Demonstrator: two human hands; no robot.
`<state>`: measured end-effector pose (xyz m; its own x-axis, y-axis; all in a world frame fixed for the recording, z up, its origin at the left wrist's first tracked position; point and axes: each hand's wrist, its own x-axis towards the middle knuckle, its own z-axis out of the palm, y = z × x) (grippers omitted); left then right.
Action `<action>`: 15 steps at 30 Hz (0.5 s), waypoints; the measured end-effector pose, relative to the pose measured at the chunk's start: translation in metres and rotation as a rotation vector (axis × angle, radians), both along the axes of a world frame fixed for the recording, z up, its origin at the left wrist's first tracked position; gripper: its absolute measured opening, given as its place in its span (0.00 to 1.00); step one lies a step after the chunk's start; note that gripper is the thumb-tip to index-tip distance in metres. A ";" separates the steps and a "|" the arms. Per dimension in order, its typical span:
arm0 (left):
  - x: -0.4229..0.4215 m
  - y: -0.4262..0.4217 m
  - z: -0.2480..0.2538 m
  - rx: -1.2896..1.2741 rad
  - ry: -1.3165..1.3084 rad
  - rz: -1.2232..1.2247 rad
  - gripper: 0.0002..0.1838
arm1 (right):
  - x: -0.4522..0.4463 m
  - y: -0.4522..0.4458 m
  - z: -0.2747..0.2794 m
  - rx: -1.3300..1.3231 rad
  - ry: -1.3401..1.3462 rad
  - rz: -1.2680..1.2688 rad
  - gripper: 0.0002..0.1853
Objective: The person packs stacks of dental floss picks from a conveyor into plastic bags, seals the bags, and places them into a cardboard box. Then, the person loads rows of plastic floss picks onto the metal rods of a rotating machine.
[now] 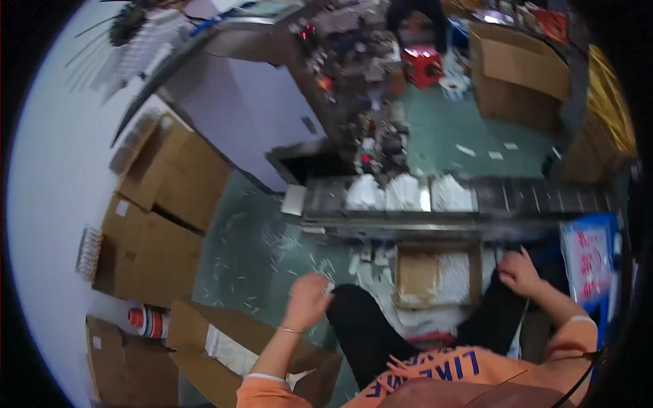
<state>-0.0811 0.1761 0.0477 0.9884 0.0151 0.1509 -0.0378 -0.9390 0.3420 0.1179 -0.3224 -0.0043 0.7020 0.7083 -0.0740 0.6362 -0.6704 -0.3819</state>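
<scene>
My left hand (309, 298) is beside my left knee, its fingers curled and blurred; a small pale bit shows at the fingertips, too small to make out. My right hand (520, 272) rests at my right knee with its fingers partly bent, and I see nothing in it. Between my knees stands an open shallow cardboard box (404, 272) with white pieces inside. Ahead of it runs a metal conveyor (500, 197) carrying three white packets (406, 193) side by side.
Large cartons (160, 251) line the left side. An open carton (194, 328) with white packets stands at lower left. White scraps lie on the green floor (272, 251). A dark machine (381, 136) is ahead, a blue bag (590, 262) at right, another carton (520, 75) behind the conveyor.
</scene>
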 end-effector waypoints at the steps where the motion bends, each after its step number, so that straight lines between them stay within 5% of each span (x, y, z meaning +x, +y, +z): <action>1: 0.017 -0.023 -0.007 0.127 0.152 -0.274 0.20 | 0.004 -0.006 0.005 0.003 -0.195 0.199 0.14; 4: 0.031 -0.027 -0.071 0.199 0.265 -0.586 0.20 | 0.034 -0.007 0.012 -0.026 -0.219 0.378 0.14; 15: 0.079 0.029 -0.096 -0.183 0.490 -0.508 0.17 | 0.112 0.034 0.052 -0.248 0.161 0.390 0.14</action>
